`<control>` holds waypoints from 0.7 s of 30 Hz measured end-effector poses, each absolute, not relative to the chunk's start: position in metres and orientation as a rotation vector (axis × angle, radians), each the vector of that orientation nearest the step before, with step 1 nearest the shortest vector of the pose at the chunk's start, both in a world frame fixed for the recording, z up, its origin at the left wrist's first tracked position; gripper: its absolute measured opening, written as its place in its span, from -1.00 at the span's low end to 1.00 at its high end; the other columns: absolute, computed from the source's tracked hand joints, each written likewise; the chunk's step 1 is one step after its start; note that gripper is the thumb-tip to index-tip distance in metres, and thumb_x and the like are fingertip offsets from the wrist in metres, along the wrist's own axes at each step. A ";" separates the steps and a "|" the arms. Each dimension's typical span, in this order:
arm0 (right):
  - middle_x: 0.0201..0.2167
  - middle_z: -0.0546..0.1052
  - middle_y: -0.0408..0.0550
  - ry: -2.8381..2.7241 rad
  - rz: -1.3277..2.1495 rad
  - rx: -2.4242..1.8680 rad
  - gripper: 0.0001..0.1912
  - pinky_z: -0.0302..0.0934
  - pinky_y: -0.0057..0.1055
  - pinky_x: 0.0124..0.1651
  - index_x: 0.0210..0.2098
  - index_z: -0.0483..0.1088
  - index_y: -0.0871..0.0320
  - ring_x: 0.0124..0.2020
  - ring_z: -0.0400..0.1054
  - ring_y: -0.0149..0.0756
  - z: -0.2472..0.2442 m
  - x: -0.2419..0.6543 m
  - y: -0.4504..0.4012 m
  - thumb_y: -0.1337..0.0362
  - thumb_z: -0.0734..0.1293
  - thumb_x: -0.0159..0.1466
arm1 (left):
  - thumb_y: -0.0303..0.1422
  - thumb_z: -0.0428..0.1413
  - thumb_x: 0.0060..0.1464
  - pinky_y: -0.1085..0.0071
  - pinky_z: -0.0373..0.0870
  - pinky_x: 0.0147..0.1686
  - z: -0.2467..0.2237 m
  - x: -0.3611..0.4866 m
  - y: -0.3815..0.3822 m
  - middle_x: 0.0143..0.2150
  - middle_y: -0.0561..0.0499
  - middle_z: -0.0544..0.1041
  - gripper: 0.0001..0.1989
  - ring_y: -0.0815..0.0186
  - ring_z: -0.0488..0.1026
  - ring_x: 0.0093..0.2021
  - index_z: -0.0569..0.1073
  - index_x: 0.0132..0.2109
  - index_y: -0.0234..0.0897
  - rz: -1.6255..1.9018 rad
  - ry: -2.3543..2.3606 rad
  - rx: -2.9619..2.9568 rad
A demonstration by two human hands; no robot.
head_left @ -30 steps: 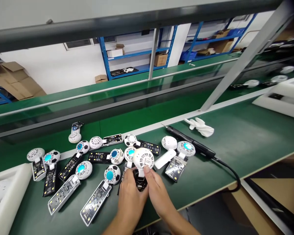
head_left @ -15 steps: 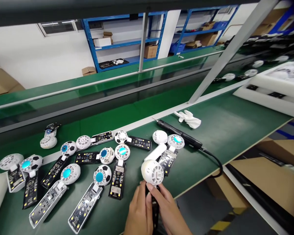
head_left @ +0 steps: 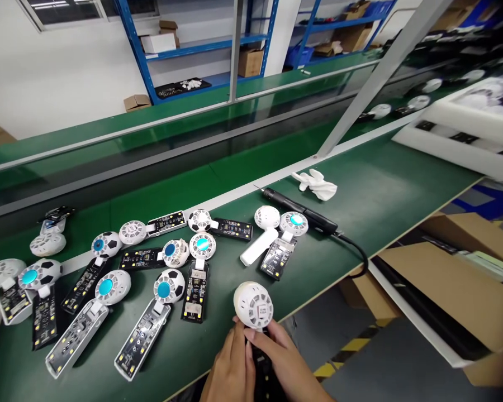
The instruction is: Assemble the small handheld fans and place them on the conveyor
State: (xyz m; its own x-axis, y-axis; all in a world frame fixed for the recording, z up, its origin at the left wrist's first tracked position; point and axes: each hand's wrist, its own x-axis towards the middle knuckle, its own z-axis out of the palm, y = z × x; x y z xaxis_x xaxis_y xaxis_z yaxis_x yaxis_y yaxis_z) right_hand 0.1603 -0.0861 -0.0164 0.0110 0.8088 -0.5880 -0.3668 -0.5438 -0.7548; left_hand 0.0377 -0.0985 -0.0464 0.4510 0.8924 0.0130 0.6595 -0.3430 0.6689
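Observation:
Close to the table's front edge, both hands hold a white round-headed device with slotted vents on its head and a dark handle below. My left hand is closed around the handle's left side. My right hand grips the other side, its thumb pressed just under the head. Fingers hide much of the handle. Beyond them lie a similar device with a white handle and one with a blue disc and bare circuit board. A black electric screwdriver rests behind these, its cable trailing right.
Several similar devices with exposed boards spread over the green table at left. A crumpled white piece lies past the screwdriver. White foam trays stand at right. Cardboard boxes sit below the table edge. A grey post rises behind.
The camera view has shifted, so the table items appear farther left and slightly higher. The held device now appears lower and apart from the two devices behind it. Both hands keep their grip.

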 end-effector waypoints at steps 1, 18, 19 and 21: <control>-0.15 0.52 0.00 -0.501 1.689 -1.392 -0.63 0.06 -0.22 0.12 -0.32 0.49 0.17 0.02 0.27 -0.02 -0.018 0.160 -0.087 0.07 0.43 -0.05 | -0.41 -0.31 0.18 0.22 0.40 -0.08 -0.046 0.036 -0.098 -0.02 -0.47 0.43 -0.52 0.06 0.40 0.02 0.27 0.09 -0.63 0.496 1.264 2.085; -0.14 0.50 -0.08 -0.542 1.641 -1.404 -0.73 0.02 -0.28 0.10 -0.25 0.43 0.16 0.01 0.26 -0.11 -0.015 0.157 -0.107 0.28 0.28 0.03 | -0.32 -0.26 0.24 0.23 0.18 0.12 -0.028 0.031 -0.108 0.12 -0.26 0.31 -0.56 0.22 0.22 0.15 0.17 0.18 -0.41 0.584 1.103 1.621; -0.13 0.50 -0.09 -0.533 1.645 -1.397 -0.72 0.02 -0.29 0.10 -0.23 0.42 0.15 0.01 0.26 -0.13 -0.015 0.157 -0.108 0.29 0.27 0.04 | -0.31 -0.26 0.24 0.24 0.18 0.11 -0.026 0.032 -0.108 0.11 -0.26 0.31 -0.56 0.23 0.23 0.14 0.17 0.17 -0.41 0.578 1.110 1.600; -0.13 0.49 -0.12 -0.508 1.667 -1.381 -0.71 0.02 -0.32 0.09 -0.21 0.41 0.13 0.00 0.26 -0.15 -0.015 0.157 -0.109 0.31 0.25 0.04 | -0.30 -0.26 0.24 0.25 0.18 0.11 -0.024 0.033 -0.109 0.10 -0.26 0.30 -0.57 0.24 0.23 0.12 0.18 0.17 -0.41 0.566 1.133 1.580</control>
State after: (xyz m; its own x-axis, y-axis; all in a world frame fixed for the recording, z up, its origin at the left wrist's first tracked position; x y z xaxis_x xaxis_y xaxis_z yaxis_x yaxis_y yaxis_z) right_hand 0.1568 -0.1086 -0.0149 0.0128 0.8239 -0.5667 -0.3674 -0.5232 -0.7690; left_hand 0.0330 -0.1088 -0.0240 0.4370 0.8793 -0.1892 0.3772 0.0118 0.9261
